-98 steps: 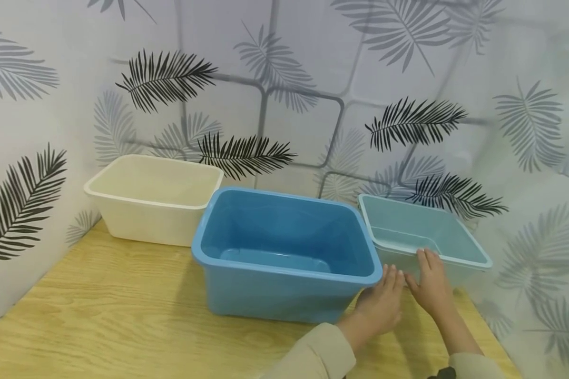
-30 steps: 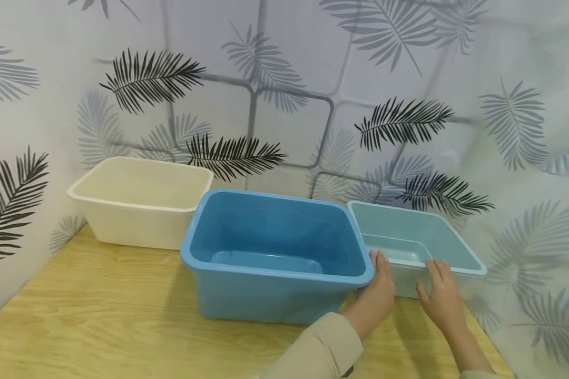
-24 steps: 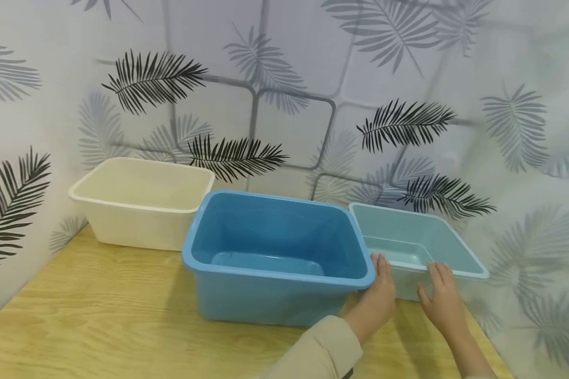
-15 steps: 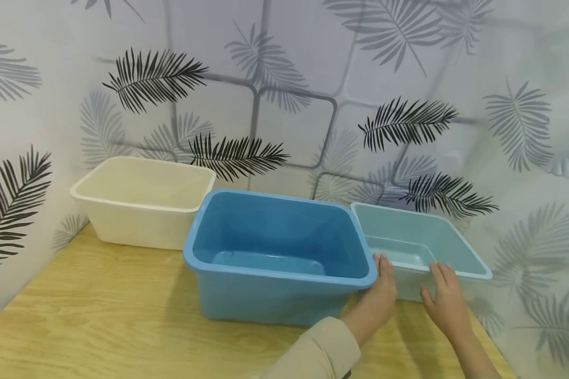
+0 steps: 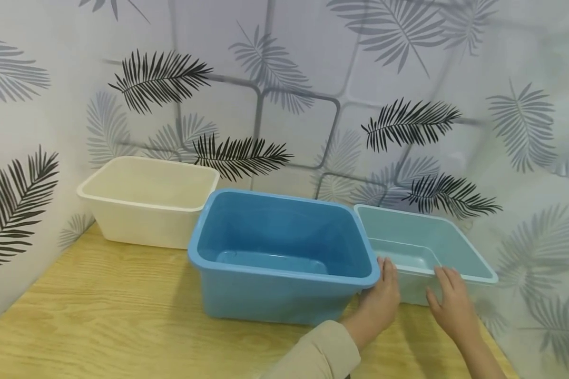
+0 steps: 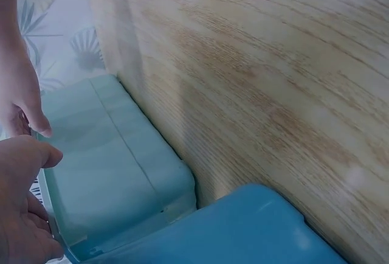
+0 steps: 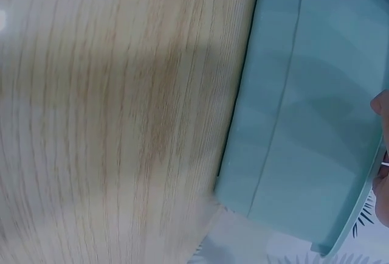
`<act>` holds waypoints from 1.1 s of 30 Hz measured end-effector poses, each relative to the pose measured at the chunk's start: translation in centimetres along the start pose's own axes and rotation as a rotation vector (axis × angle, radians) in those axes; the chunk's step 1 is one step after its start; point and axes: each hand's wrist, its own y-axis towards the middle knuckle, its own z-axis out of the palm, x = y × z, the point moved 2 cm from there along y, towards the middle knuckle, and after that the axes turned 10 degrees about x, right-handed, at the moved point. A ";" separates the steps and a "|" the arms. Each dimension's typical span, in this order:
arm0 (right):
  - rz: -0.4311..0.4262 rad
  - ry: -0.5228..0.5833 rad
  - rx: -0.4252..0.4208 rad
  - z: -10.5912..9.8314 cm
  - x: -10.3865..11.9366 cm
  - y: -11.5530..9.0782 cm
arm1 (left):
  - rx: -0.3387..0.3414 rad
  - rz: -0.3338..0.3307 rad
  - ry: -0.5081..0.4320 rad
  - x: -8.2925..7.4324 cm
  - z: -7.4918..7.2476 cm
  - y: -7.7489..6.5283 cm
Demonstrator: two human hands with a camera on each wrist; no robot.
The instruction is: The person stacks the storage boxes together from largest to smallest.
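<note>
A light teal plastic bin (image 5: 413, 290) rests on the right of the table, with both hands at its near long rim. My left hand (image 5: 381, 302) grips that rim by its left end, close beside the blue bin's corner. In the left wrist view, the left hand (image 6: 24, 200) has thumb outside and fingers across the rim of the teal bin (image 6: 103, 142). Farther right, my right hand (image 5: 455, 308) holds the same rim, fingertips over it and thumb against the outer wall. Only part of the right hand (image 7: 383, 200) enters the right wrist view.
A larger blue bin (image 5: 275, 297) stands in the middle, its right end up against the teal one. Behind it at the left is a cream bin (image 5: 144, 223). Leaf-patterned wall covering (image 5: 298, 126) backs the wooden table (image 5: 123, 316).
The teal bin has come slightly nearer along with both hands, and the right hand now sits a little farther right along its rim. The blue and cream bins stay put.
</note>
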 end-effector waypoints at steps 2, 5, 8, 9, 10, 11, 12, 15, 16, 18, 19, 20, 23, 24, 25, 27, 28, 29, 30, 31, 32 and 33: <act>0.000 -0.002 -0.003 0.0 0.0 0.0 | -0.015 -0.006 -0.034 0.0 0.1 0.0; 0.012 -0.003 0.002 -0.1 0.1 0.0 | -0.033 -0.010 -0.070 0.0 0.2 0.0; 0.016 0.001 0.002 -0.2 0.3 -0.1 | -0.049 -0.010 -0.081 -0.1 0.3 0.0; 0.017 0.001 0.002 -0.3 0.4 -0.2 | -0.054 -0.010 -0.079 -0.2 0.3 0.0; 0.014 0.001 -0.001 -0.3 0.4 -0.2 | -0.059 -0.011 -0.078 -0.2 0.4 0.0; 0.013 0.000 -0.002 -0.3 0.4 -0.2 | -0.066 -0.013 -0.079 -0.2 0.4 -0.1; 0.011 -0.002 -0.003 -0.3 0.4 -0.3 | -0.073 -0.013 -0.076 -0.2 0.4 -0.1; 0.009 -0.001 -0.007 -0.4 0.4 -0.4 | -0.084 -0.015 -0.061 -0.2 0.5 -0.3; 0.009 0.000 -0.010 -0.4 0.4 -0.5 | -0.085 -0.014 -0.061 -0.2 0.5 -0.3; 0.008 0.005 -0.014 -0.4 0.5 -0.6 | -0.094 -0.015 -0.060 -0.2 0.5 -0.5; 0.006 0.009 -0.017 -0.4 0.5 -0.6 | -0.100 -0.019 -0.063 -0.2 0.5 -0.6; 0.005 0.012 -0.020 -0.4 0.6 -0.7 | -0.107 -0.021 -0.068 -0.2 0.5 -0.7; 0.001 0.022 -0.028 -0.4 0.6 -0.7 | -0.149 -0.029 -0.101 -0.2 0.6 -0.8; 0.002 0.026 -0.028 -0.4 0.6 -0.8 | -0.154 -0.029 -0.113 -0.2 0.7 -0.9; 0.004 0.026 -0.030 -0.4 0.6 -0.8 | -0.163 -0.029 -0.123 -0.2 0.7 -0.9; 0.008 0.026 -0.034 -0.4 0.7 -0.9 | -0.167 -0.023 -0.143 -0.2 0.8 -1.0; 0.012 0.025 -0.034 -0.5 0.7 -0.9 | -0.167 -0.018 -0.148 -0.2 0.8 -1.0; 0.016 0.023 -0.034 -0.5 0.8 -1.0 | -0.162 -0.013 -0.152 -0.2 0.8 -1.0; 0.021 0.022 -0.034 -0.5 0.9 -1.0 | -0.162 -0.008 -0.152 -0.2 0.8 -1.1; 0.024 0.021 -0.036 -0.6 0.9 -1.1 | -0.165 -0.005 -0.159 -0.1 0.8 -1.2; 0.025 0.023 -0.037 -0.6 0.9 -1.1 | -0.166 -0.002 -0.168 -0.1 0.8 -1.2; 0.027 0.023 -0.039 -0.6 1.0 -1.1 | -0.174 -0.003 -0.178 -0.1 0.8 -1.2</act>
